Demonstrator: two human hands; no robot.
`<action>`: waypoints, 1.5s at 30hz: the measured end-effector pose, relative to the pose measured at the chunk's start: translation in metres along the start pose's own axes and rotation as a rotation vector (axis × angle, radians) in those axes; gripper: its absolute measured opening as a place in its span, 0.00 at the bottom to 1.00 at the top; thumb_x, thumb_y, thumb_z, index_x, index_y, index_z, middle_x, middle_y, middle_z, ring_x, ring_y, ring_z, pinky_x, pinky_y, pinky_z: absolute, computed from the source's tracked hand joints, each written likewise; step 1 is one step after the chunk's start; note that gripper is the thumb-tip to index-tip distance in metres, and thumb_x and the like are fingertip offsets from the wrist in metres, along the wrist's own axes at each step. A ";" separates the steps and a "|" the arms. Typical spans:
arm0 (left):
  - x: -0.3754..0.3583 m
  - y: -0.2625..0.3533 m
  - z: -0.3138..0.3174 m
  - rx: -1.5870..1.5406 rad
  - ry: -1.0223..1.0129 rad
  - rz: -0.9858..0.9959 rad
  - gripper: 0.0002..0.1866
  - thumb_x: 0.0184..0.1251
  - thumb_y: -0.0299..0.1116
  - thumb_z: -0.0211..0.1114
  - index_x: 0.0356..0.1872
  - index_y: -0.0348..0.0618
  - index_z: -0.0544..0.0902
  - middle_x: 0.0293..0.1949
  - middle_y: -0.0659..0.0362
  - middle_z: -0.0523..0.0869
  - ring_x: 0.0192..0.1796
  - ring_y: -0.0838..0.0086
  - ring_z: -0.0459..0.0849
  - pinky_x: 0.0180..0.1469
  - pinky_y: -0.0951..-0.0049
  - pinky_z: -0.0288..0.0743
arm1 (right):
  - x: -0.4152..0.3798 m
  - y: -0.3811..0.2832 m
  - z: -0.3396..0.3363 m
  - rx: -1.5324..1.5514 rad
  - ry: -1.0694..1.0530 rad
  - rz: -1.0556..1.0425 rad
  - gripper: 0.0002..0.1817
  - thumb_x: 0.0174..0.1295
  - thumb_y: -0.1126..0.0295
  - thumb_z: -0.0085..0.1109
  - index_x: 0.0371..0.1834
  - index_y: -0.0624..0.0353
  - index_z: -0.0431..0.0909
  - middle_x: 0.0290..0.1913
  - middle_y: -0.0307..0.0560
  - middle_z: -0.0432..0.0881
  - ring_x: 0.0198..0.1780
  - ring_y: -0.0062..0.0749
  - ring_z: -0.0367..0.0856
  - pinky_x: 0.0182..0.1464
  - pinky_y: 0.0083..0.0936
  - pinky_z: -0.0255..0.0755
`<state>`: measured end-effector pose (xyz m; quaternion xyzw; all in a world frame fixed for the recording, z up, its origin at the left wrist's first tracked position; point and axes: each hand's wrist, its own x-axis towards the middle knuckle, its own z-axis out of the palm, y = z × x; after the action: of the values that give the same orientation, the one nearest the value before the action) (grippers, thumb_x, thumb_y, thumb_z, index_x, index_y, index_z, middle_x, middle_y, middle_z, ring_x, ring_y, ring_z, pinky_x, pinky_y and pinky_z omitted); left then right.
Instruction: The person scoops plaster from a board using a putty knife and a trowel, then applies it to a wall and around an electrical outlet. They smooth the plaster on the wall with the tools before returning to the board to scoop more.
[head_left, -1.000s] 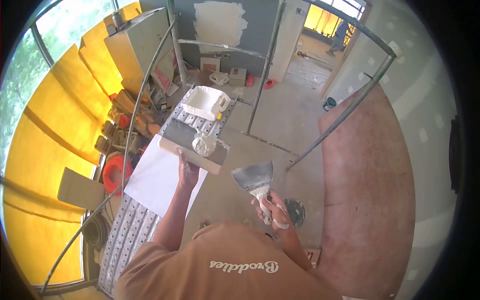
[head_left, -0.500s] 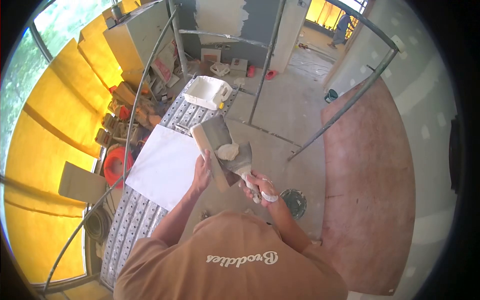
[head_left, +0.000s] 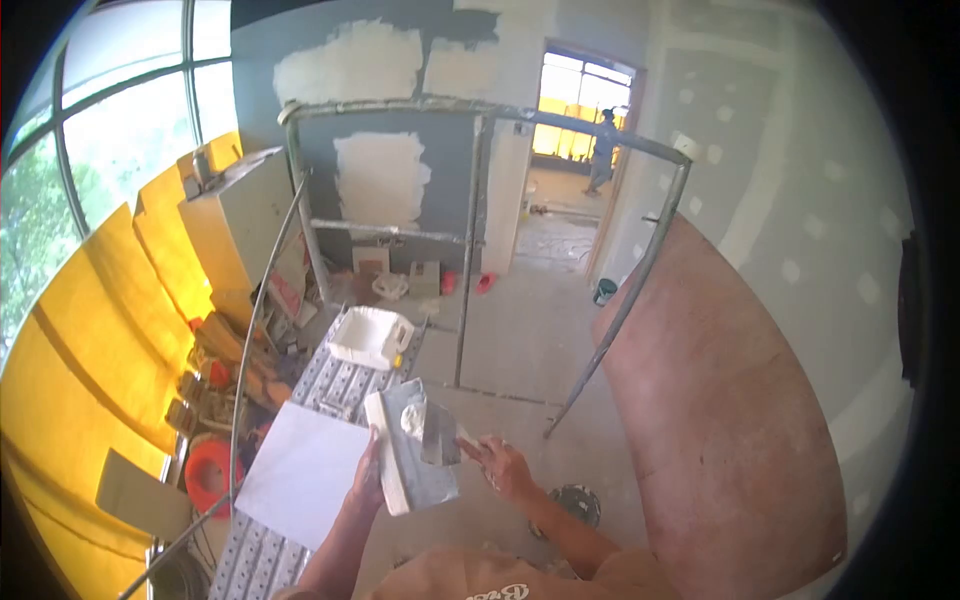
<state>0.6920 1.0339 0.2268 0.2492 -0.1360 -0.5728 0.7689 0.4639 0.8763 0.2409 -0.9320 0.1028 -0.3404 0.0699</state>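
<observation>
My left hand (head_left: 368,480) is closed round the pale back of a wide plastering blade (head_left: 428,487), whose flat metal face is turned up. A lump of white filler (head_left: 412,418) sits on that face. In my right hand (head_left: 505,470) is a putty knife (head_left: 438,438), its blade lying over the wide blade beside the filler. A white board (head_left: 298,478) lies on the perforated metal plank (head_left: 262,558), left of my left hand. Farther along the plank stands a cut-open white jerrycan (head_left: 366,338) with a yellow cap. Below my right forearm is a bucket (head_left: 578,505).
Scaffold tubes (head_left: 470,240) frame the space ahead and to the left. A large curved brown panel (head_left: 730,420) leans along the right wall. Tools and an orange-red ring (head_left: 212,474) lie at left. Another person (head_left: 602,155) stands beyond the doorway.
My view has tilted up, showing more wall and window. The putty knife has turned across the wide blade, and the filler now lies on the wide blade, not on the knife.
</observation>
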 end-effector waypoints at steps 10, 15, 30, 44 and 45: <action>0.018 0.027 -0.020 0.240 0.106 0.366 0.37 0.76 0.58 0.52 0.75 0.45 0.59 0.65 0.52 0.74 0.65 0.58 0.76 0.67 0.52 0.73 | -0.023 -0.002 -0.057 1.405 -0.125 1.010 0.10 0.72 0.69 0.53 0.53 0.58 0.75 0.37 0.43 0.78 0.30 0.23 0.76 0.30 0.20 0.72; 0.022 0.020 0.010 0.396 0.231 0.394 0.38 0.76 0.66 0.40 0.68 0.41 0.66 0.56 0.55 0.78 0.56 0.67 0.80 0.59 0.63 0.77 | -0.021 -0.028 -0.039 1.906 -0.372 1.148 0.13 0.73 0.66 0.54 0.54 0.60 0.70 0.37 0.44 0.78 0.28 0.22 0.73 0.26 0.18 0.69; -0.006 -0.001 0.037 0.109 0.129 0.053 0.34 0.78 0.59 0.44 0.71 0.41 0.66 0.60 0.54 0.79 0.59 0.66 0.81 0.61 0.63 0.78 | 0.034 -0.019 -0.031 0.432 0.036 0.237 0.27 0.59 0.80 0.60 0.64 0.51 0.76 0.35 0.46 0.77 0.34 0.34 0.80 0.36 0.32 0.77; 0.005 0.019 0.014 0.272 0.203 0.250 0.38 0.76 0.63 0.46 0.74 0.44 0.60 0.64 0.53 0.75 0.64 0.61 0.77 0.64 0.53 0.76 | -0.046 -0.012 -0.086 1.754 -0.105 1.089 0.15 0.70 0.65 0.57 0.55 0.60 0.69 0.36 0.47 0.79 0.24 0.22 0.74 0.22 0.18 0.68; 0.005 0.016 0.014 0.277 0.201 0.240 0.38 0.76 0.63 0.46 0.74 0.44 0.60 0.64 0.53 0.75 0.64 0.61 0.77 0.64 0.53 0.76 | -0.048 -0.017 -0.082 1.757 -0.093 1.096 0.15 0.70 0.65 0.57 0.55 0.60 0.69 0.36 0.47 0.79 0.24 0.22 0.74 0.22 0.18 0.68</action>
<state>0.6995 1.0295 0.2472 0.3904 -0.1648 -0.4254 0.7997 0.3774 0.8993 0.2773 -0.3902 0.2253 -0.1805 0.8743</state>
